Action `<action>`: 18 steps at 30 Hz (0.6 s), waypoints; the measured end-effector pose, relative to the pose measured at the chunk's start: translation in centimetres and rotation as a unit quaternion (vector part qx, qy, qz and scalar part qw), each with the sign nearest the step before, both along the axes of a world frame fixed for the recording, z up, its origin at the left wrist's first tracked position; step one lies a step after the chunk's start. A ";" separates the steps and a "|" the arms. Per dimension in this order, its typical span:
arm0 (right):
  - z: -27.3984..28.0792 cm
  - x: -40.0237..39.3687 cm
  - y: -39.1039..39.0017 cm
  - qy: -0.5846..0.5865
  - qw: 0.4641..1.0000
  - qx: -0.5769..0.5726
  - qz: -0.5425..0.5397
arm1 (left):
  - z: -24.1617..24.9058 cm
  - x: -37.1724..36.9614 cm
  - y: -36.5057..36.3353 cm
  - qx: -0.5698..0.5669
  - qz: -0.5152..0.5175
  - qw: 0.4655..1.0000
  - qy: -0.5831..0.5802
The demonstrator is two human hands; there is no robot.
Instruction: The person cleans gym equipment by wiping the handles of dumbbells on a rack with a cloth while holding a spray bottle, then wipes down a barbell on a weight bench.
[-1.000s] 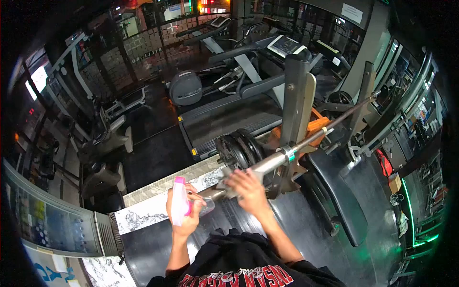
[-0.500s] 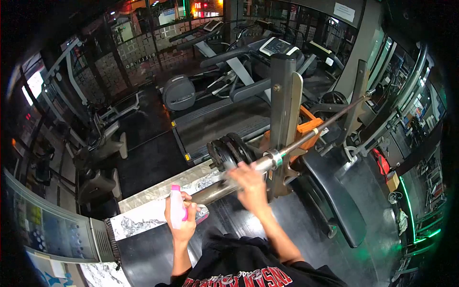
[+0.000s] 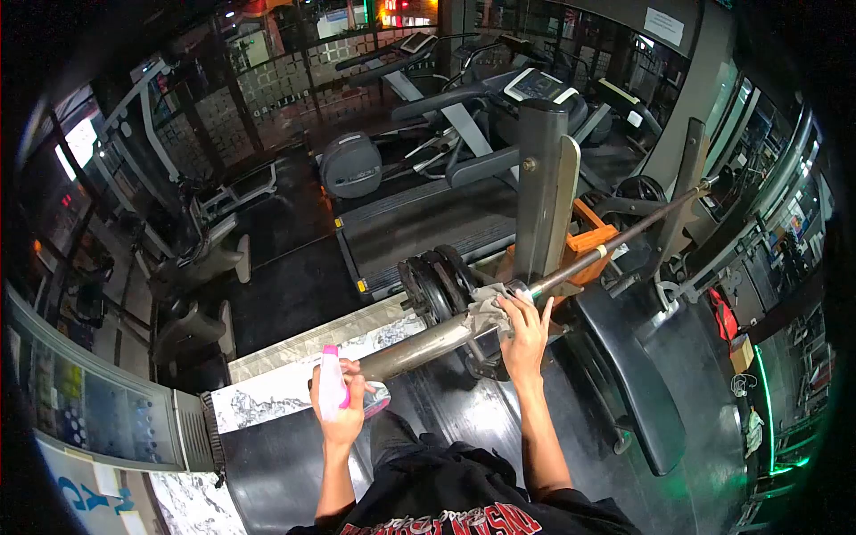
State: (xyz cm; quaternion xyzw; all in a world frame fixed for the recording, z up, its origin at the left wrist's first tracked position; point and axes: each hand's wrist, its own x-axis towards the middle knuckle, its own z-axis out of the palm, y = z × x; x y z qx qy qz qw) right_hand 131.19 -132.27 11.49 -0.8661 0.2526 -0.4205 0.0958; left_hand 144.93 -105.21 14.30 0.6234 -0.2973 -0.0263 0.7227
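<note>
My left hand is closed round a white spray bottle with a pink nozzle, held upright by the near end of a barbell. Crumpled grey cloth lies under the fingers of my right hand, pressed on the bar's thick sleeve beside its collar. The bar rests across a rack, its sleeve bare of plates. Just behind the sleeve, black weight plates hang on a peg. The palm side of my right hand is hidden.
A rack upright rises behind the bar. The padded black bench stands to the right. Beyond are treadmills and an orange frame. At the left is a glass-front drinks fridge.
My right hand has moved right along the sleeve with the cloth, up to the collar, and is no longer blurred. My left hand keeps hold of the spray bottle. The view has shifted slightly.
</note>
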 end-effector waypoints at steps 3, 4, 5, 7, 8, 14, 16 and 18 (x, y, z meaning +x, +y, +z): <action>0.6 0.2 1.0 0.001 0.999 0.009 -0.040 | -1.4 0.1 0.2 0.029 -0.005 0.999 -0.024; 1.3 0.7 2.2 -0.009 0.998 0.027 -0.051 | -2.0 0.0 0.1 0.024 -0.002 1.000 -0.004; 1.4 1.3 3.4 0.004 0.998 0.017 -0.058 | -2.2 -0.3 0.1 0.024 -0.001 1.000 -0.005; 1.1 2.8 6.1 0.049 0.999 0.008 0.012 | -2.5 -0.6 -0.1 0.051 0.000 0.999 0.004; 1.1 3.6 8.1 0.052 0.992 0.056 0.102 | -2.1 -0.8 -0.4 0.053 0.010 0.998 -0.011; 1.6 3.0 8.2 0.082 0.986 0.002 0.142 | -1.9 -0.6 -0.3 0.019 0.023 0.999 -0.016; 1.5 1.5 3.7 0.035 0.999 0.012 0.033 | -2.1 -0.5 -0.3 0.030 0.017 0.999 -0.032; 2.7 0.3 0.0 0.006 1.000 -0.010 -0.002 | -2.3 -0.6 -0.3 -0.016 0.021 0.999 -0.031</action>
